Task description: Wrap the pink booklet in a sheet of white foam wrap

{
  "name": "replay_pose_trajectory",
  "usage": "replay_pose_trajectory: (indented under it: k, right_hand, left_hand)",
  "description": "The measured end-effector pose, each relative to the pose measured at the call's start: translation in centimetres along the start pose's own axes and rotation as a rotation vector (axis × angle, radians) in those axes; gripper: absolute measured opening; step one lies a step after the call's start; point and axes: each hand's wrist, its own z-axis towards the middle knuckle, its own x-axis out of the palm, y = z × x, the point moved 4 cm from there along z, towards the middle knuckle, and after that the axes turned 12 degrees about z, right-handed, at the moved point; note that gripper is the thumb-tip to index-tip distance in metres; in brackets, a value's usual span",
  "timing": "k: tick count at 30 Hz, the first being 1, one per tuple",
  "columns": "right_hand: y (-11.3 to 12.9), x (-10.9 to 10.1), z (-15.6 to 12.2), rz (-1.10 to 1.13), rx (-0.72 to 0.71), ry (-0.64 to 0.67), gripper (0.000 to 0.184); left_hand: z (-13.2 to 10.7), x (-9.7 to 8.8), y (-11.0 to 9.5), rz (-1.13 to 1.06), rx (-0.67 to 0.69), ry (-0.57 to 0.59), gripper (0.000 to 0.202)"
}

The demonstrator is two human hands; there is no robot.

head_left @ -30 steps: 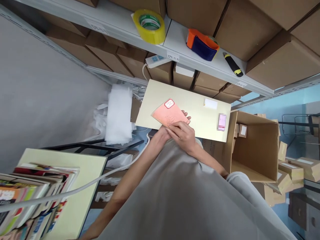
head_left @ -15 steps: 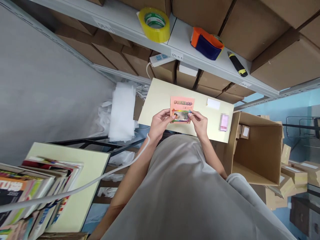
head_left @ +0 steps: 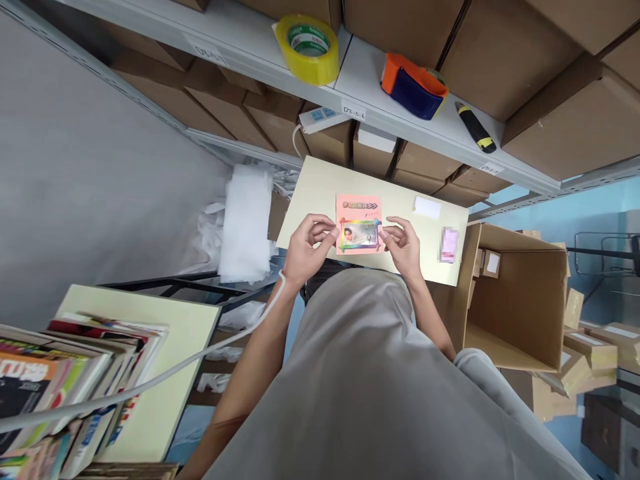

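Observation:
A thin pink booklet (head_left: 359,205) with a picture framed in rainbow colours on its cover faces up above the cream tabletop (head_left: 325,180). My left hand (head_left: 311,245) pinches its left edge between thumb and curled fingers. At the opposite edge, my right hand (head_left: 403,248) holds on with thumb and fingertips. Whether the booklet touches the tabletop, I cannot tell. To the right of my right hand lie a white slip (head_left: 427,207) and a blurred pink item (head_left: 449,245). A pale cable (head_left: 240,338) runs from near my left wrist to the lower left.
Yellow tape (head_left: 325,63), an orange and blue tape dispenser (head_left: 413,90) and a box cutter (head_left: 475,127) lie on the shelf ahead. An open carton (head_left: 515,300) stands right. Piled books (head_left: 95,360) are at lower left, with white foam wrap (head_left: 246,223) beyond.
Both hands have spread outward to the booklet's side edges, uncovering more of its cover. The booklet has shifted slightly left and toward me.

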Motion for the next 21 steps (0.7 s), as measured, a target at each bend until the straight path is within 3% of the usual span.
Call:
replay_pose_trajectory:
  k: [5,9,13,18,21]
  right_hand:
    - [0.3,-0.2,0.0,-0.029,0.031,0.090,0.027]
    - [-0.3,0.1,0.2,-0.019,0.123,0.128,0.031]
    - [-0.4,0.5,0.3,-0.024,0.177,0.120,0.053]
    - [-0.5,0.3,0.8,0.024,0.207,0.117,0.073]
    - [-1.8,0.0,2.0,0.074,0.243,0.064,0.067]
  left_hand:
    - [-0.1,-0.4,0.3,0.047,0.005,0.077,0.045]
    - [0.0,-0.2,0.6,0.032,-0.063,0.077,0.055]
    - [0.5,0.3,0.7,0.029,-0.126,0.047,0.060]
    - [1.0,0.2,-1.0,0.144,0.106,0.015,0.055]
    - [0.7,1.2,-3.0,0.292,0.314,0.034,0.038]
